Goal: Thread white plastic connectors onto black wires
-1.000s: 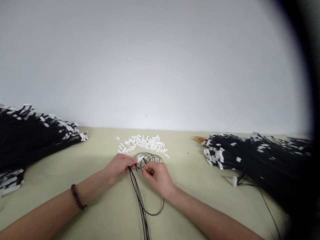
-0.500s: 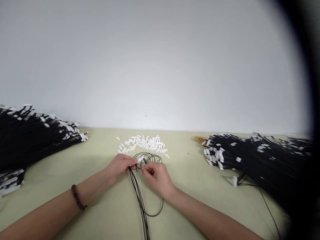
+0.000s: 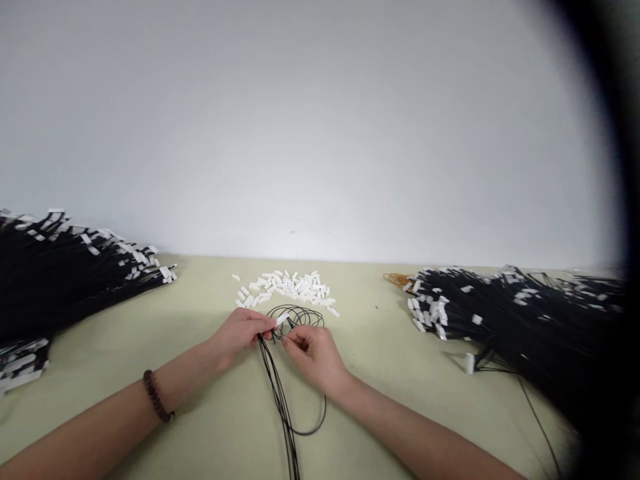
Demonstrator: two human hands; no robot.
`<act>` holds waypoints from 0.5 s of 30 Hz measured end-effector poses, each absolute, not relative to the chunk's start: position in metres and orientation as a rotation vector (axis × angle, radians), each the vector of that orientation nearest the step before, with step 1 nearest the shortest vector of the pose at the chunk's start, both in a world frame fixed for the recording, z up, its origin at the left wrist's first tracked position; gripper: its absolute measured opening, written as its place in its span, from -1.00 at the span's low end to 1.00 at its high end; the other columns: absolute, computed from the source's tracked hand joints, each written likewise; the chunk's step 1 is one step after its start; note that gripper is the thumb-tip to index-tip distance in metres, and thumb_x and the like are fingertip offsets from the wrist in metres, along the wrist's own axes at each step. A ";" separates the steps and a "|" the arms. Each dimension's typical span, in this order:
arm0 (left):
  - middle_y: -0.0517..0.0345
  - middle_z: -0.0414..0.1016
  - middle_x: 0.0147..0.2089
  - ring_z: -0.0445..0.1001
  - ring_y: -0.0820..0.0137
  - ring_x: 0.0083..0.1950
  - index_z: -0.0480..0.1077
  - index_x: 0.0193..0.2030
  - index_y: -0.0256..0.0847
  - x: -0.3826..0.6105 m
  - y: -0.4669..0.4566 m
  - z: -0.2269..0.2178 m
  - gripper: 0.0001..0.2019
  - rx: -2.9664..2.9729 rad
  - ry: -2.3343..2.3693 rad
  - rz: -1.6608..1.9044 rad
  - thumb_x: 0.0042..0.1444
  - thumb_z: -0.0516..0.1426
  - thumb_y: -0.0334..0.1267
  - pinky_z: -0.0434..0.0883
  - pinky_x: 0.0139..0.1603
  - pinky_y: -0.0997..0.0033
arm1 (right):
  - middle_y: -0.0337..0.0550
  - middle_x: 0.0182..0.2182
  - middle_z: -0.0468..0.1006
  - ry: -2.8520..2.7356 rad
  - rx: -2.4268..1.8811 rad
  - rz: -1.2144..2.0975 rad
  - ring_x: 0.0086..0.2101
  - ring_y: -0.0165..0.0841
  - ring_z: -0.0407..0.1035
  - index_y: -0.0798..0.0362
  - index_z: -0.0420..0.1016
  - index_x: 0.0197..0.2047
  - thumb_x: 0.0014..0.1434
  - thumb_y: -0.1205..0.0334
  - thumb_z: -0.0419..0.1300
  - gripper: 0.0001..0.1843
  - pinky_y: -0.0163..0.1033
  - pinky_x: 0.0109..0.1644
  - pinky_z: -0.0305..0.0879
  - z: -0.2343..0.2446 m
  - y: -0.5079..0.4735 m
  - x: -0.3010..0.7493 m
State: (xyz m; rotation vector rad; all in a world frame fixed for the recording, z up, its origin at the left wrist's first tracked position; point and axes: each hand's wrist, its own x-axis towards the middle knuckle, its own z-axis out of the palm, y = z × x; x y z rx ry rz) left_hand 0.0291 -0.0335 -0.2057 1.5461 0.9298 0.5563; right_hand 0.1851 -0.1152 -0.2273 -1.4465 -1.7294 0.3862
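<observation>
Between thumb and fingers, my left hand (image 3: 247,327) pinches a white plastic connector (image 3: 283,319). Several black wires (image 3: 277,390) hang from that hand down toward the front of the table. Just to the right, my right hand (image 3: 316,352) is closed in a pinch on a thin black wire beside the connector; its tip is too small to make out. Loops of black wire (image 3: 305,309) lie behind both hands. A longer wire curves out below my right wrist and back to the bundle.
Behind the hands lies a scattered pile of small white connectors (image 3: 300,287). A large heap of black wires with white ends (image 3: 75,267) fills the left, another heap (image 3: 490,307) the right. Some yellow-brown wire (image 3: 397,279) shows by the right heap. A pale wall (image 3: 320,133) rises behind the table.
</observation>
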 end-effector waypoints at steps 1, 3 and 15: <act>0.10 0.32 -0.47 0.09 0.53 -0.49 0.44 -0.44 -0.33 0.029 -0.034 -0.205 -0.64 1.546 0.934 0.557 -0.12 0.13 0.01 -0.01 -0.50 0.51 | -0.27 -0.65 0.24 -1.722 -1.441 0.398 -0.58 -0.51 0.09 0.12 0.25 -0.60 0.08 0.23 -0.01 -0.74 -0.40 -0.51 -0.04 -0.228 -0.115 0.185; 0.10 0.32 -0.47 0.08 0.54 -0.49 0.44 -0.44 -0.34 0.029 -0.034 -0.205 -0.63 1.543 0.935 0.557 -0.12 0.13 0.01 -0.01 -0.50 0.51 | -0.27 -0.65 0.21 -1.698 -1.432 0.434 -0.58 -0.51 0.08 0.12 0.24 -0.60 0.08 0.23 0.00 -0.74 -0.40 -0.52 -0.04 -0.228 -0.115 0.185; 0.13 0.31 -0.49 0.08 0.55 -0.49 0.42 -0.44 -0.35 0.029 -0.035 -0.205 -0.65 1.545 0.914 0.571 -0.10 0.14 -0.02 0.01 -0.47 0.51 | -0.28 -0.67 0.20 -1.547 -1.374 0.739 -0.60 -0.54 0.05 0.16 0.30 -0.60 0.06 0.17 0.02 -0.70 -0.42 -0.55 -0.06 -0.229 -0.112 0.183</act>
